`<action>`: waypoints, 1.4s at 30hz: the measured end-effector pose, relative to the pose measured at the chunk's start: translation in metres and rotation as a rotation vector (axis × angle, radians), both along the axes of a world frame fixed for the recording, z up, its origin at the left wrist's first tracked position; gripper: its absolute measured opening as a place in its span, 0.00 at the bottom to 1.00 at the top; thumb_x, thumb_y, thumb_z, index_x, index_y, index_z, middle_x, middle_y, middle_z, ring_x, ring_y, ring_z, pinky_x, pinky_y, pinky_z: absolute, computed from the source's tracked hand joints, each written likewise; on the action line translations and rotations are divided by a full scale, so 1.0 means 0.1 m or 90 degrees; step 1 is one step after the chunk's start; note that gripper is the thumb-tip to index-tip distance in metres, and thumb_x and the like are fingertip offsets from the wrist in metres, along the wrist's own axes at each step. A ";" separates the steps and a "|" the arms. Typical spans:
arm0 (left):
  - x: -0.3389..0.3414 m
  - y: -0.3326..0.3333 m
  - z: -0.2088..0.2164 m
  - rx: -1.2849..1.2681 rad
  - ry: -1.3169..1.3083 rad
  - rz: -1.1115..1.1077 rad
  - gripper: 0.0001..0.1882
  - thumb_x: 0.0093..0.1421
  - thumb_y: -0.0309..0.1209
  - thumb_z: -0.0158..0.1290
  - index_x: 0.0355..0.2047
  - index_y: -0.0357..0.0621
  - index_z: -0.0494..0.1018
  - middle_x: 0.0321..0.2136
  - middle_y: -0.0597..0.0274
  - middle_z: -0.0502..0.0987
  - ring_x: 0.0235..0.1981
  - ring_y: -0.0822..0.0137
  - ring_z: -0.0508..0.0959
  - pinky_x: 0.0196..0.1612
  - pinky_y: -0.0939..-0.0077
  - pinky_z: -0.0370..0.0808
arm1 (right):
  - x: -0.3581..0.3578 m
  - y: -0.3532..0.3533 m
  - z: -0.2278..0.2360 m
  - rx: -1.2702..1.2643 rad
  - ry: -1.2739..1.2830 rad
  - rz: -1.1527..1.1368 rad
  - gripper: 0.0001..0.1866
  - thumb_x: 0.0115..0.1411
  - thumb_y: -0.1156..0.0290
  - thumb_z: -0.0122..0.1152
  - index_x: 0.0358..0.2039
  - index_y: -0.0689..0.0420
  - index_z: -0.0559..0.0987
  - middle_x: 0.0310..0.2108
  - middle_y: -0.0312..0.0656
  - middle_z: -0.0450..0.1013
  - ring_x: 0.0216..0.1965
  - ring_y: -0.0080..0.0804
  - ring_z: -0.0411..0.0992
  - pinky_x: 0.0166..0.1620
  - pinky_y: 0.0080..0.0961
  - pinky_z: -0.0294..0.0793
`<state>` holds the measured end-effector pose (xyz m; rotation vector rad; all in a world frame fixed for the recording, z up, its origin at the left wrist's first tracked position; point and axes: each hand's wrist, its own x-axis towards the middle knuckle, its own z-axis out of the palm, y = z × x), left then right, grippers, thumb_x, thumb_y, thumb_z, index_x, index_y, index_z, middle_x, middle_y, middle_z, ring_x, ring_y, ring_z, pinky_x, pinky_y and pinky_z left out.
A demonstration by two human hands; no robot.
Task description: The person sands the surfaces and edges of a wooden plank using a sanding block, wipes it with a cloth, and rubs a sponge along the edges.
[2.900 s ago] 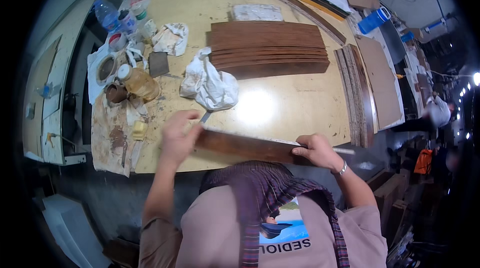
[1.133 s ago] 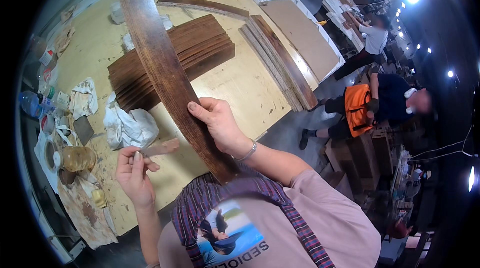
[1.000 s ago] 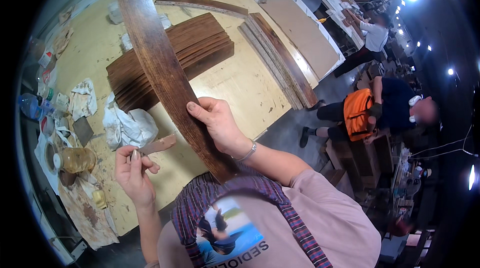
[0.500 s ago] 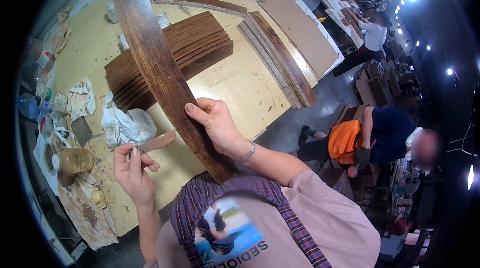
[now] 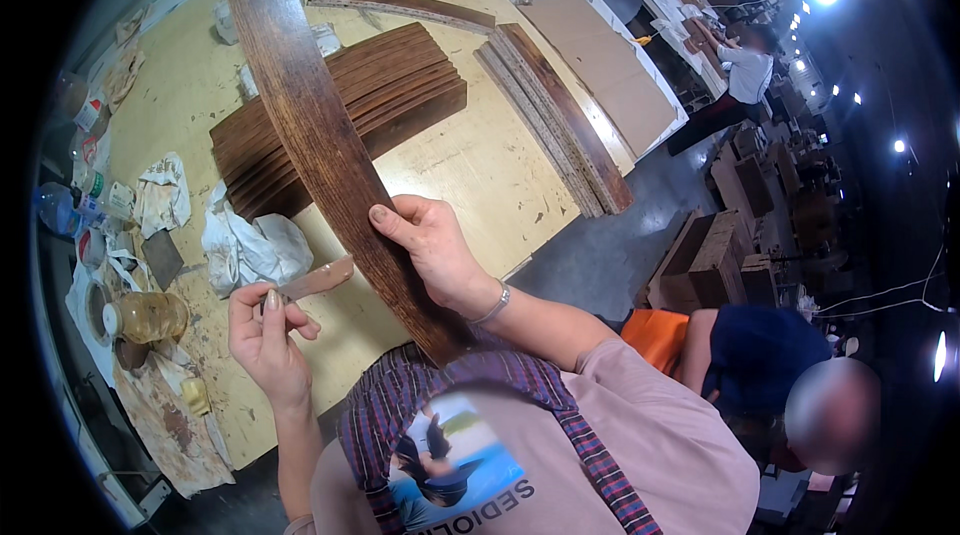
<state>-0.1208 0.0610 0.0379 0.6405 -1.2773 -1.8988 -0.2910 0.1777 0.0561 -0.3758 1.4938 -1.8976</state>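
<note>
Right fingers (image 5: 393, 225) gripping board (image 5: 320, 140) by edge, left fingers (image 5: 272, 313) pinching strip (image 5: 320, 280) — bare tabletop (image 5: 475, 163) alongside

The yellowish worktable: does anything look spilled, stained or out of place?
Mainly stains: brown blotches mark the pale sheet at the near left, and dark specks stand out on the tabletop. A white rag lies crumpled beside the stacked boards. I see no puddle.

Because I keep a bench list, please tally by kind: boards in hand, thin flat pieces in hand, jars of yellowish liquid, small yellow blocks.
Dark brown board, in the right hand: 1
Thin flat piece, in the left hand: 1
Jar of yellowish liquid: 1
Small yellow block: 1
Total: 4
</note>
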 end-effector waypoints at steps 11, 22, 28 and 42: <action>0.01 0.03 0.01 -0.047 -0.019 0.027 0.05 0.68 0.24 0.45 0.42 0.37 0.67 0.20 0.63 0.72 0.17 0.75 0.71 0.24 0.82 0.71 | -0.01 0.02 -0.04 0.010 -0.004 0.015 0.15 0.66 0.65 0.59 0.31 0.66 0.79 0.26 0.33 0.74 0.26 0.14 0.67 0.30 0.17 0.68; 0.02 -0.01 -0.03 -0.062 -0.010 0.031 0.06 0.68 0.25 0.45 0.43 0.38 0.68 0.21 0.64 0.72 0.17 0.76 0.70 0.24 0.83 0.71 | -0.04 0.05 -0.11 0.008 -0.013 0.044 0.14 0.66 0.66 0.58 0.36 0.67 0.80 0.30 0.36 0.77 0.30 0.16 0.71 0.34 0.17 0.73; 0.06 0.00 -0.03 -0.057 -0.017 0.024 0.06 0.68 0.25 0.45 0.44 0.37 0.68 0.21 0.64 0.72 0.18 0.76 0.70 0.24 0.84 0.71 | -0.06 0.01 -0.15 0.022 0.018 -0.015 0.16 0.64 0.64 0.61 0.23 0.62 0.76 0.20 0.28 0.69 0.23 0.12 0.61 0.25 0.17 0.63; 0.02 0.07 -0.06 -0.028 -0.031 -0.053 0.05 0.67 0.25 0.46 0.42 0.38 0.68 0.19 0.65 0.72 0.16 0.76 0.70 0.22 0.83 0.70 | -0.21 0.01 0.06 -0.043 -0.070 -0.054 0.15 0.65 0.64 0.60 0.34 0.67 0.79 0.27 0.39 0.77 0.25 0.20 0.72 0.29 0.20 0.74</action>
